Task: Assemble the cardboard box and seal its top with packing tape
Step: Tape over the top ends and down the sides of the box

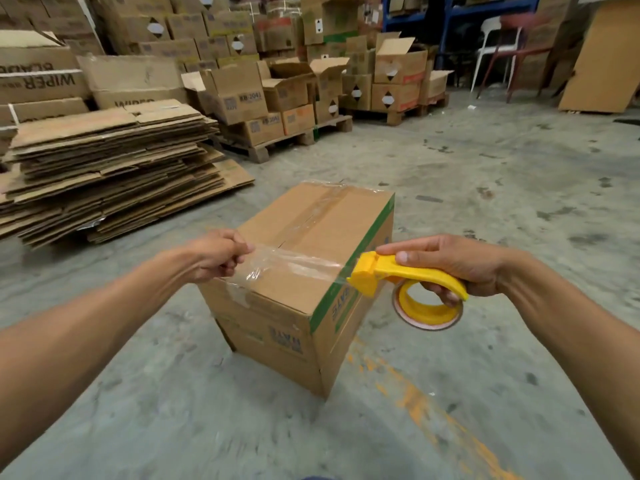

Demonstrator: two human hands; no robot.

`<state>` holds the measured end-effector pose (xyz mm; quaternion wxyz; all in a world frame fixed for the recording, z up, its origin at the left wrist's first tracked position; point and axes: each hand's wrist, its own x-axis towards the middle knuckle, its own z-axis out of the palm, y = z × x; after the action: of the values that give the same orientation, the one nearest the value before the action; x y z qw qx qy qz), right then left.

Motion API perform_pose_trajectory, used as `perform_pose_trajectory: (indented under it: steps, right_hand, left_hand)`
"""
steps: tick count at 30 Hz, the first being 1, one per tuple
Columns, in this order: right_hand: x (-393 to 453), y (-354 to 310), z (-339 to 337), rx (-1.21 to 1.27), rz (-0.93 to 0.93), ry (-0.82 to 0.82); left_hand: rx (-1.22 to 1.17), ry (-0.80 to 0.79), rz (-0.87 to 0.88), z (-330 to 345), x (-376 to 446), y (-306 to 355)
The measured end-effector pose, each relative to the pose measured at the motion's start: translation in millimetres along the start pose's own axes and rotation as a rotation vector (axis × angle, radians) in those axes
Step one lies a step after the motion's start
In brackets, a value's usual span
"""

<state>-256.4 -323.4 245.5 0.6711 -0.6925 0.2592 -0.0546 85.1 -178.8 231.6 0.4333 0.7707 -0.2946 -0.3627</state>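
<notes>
We have both hands out in front of us over a closed cardboard box standing on the concrete floor. Our left hand pinches the free end of a clear strip of packing tape at the box's left edge, fingers closed on it. Our right hand is wrapped around the handle of a yellow tape dispenser (the roll hangs below the handle), held just off the box's right edge. The strip is stretched between the two hands across the near end of the top. A second clear strip runs lengthwise along the top's centre seam, away from us. A painted orange line crosses the floor to our right. Farther left lies a stack of flattened cartons. Beyond it, pallets carry piled boxes, some with flaps open, and a white chair stands at the back right.
</notes>
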Motion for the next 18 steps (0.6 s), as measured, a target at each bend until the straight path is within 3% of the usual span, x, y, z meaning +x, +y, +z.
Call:
perform_pose_trajectory:
  steps: [5,12,18]
  right_hand:
    - [20.4,-5.2,26.5,-0.065,-0.006,-0.021]
    - [81.8,-18.9,91.3,-0.26,-0.136,0.127]
    - [109.0,-30.7,103.5,-0.374,-0.102,0.15]
  left_hand:
    - [0.074,0.12,0.018,-75.2,25.9,-24.6]
    - [0.083,0.314,-0.022,-98.4,62.7,-56.8]
    - [0.03,0.346,-0.041,-109.9,81.0,-73.7]
